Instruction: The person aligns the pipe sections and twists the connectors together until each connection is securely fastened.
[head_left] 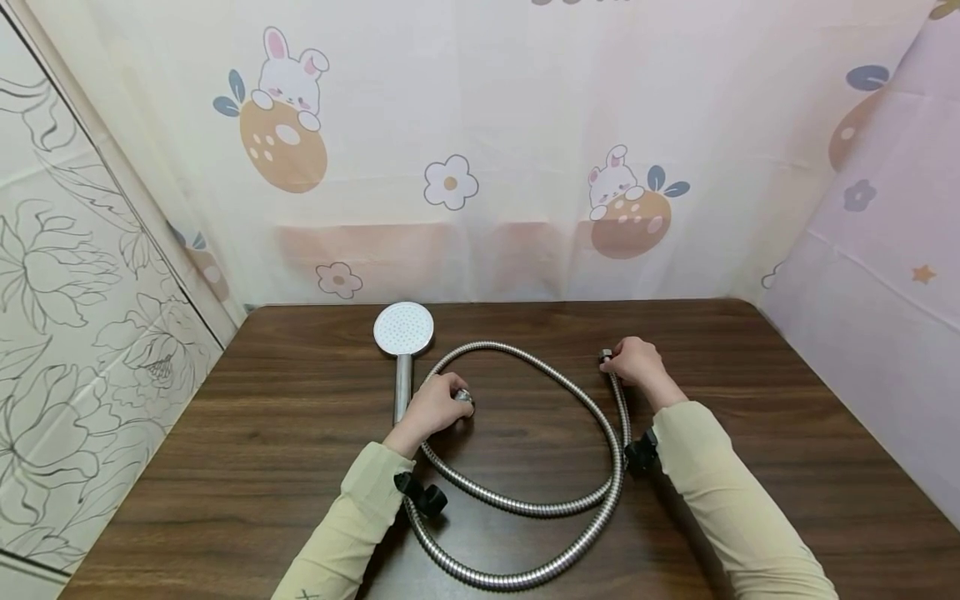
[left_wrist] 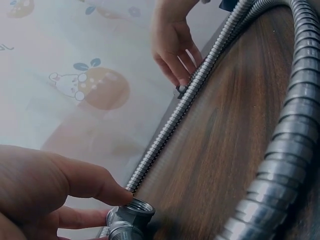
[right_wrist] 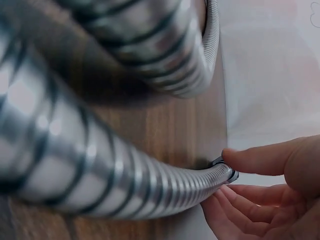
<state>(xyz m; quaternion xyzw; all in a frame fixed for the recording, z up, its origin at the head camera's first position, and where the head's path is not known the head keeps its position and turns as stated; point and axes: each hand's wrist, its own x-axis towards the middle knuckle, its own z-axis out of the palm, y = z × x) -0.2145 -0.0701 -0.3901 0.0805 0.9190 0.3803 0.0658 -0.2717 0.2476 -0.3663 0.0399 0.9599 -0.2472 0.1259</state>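
Observation:
A coiled metal shower hose [head_left: 517, 507] lies in loops on the brown wooden table [head_left: 285, 467]. My left hand [head_left: 431, 406] is inside the loop, pinching a small chrome threaded fitting [left_wrist: 134, 214] whose round open mouth faces up in the left wrist view. At the right, my right hand [head_left: 637, 362] pinches the nut [right_wrist: 232, 175] at one end of the hose, thumb on one side and fingers on the other. Behind the left hand is a shower head [head_left: 403, 329] with a white face and silver handle; the forearm side of that hand overlaps the handle's lower end.
A black wrist camera [head_left: 422, 495] on the left arm overlaps the hose, and another black wrist camera [head_left: 642, 452] sits beside its right side. A curtain [head_left: 510, 117] printed with rabbits hangs behind the table's back edge. A floral-patterned panel [head_left: 75, 275] stands at the left.

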